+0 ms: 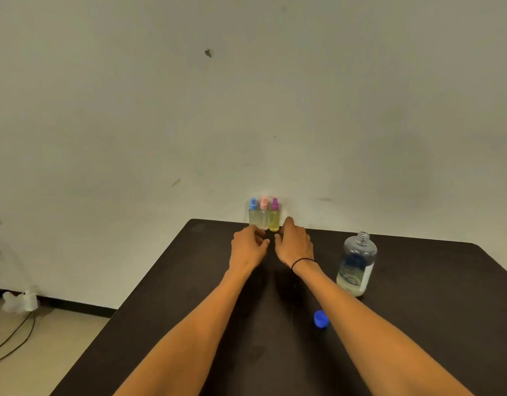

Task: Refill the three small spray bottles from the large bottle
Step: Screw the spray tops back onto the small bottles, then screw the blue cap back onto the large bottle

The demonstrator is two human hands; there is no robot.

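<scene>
- 3 small spray bottles, upright w/ heads on: blue-top bottle, pink-top bottle, purple-top bottle, touching in a row at far edge of bench.
- I see left hand just in front of the row, fingers loosely curled, holding nothing.
- Right hand beside purple-top, fingers relaxed, apart; contact: can't tell.
- Large bottle right of the row, uncapped, part full.
- Blue cap nearer me than the row, on bench.

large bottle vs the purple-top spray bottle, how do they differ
The large bottle is much bigger and stands uncapped, its threaded neck bare; the purple-top spray bottle is small and has its sprayer on. The large bottle is only partly full, while the purple-top one looks nearly full of yellowish liquid. Both are clear, upright and on the dark table.
</scene>
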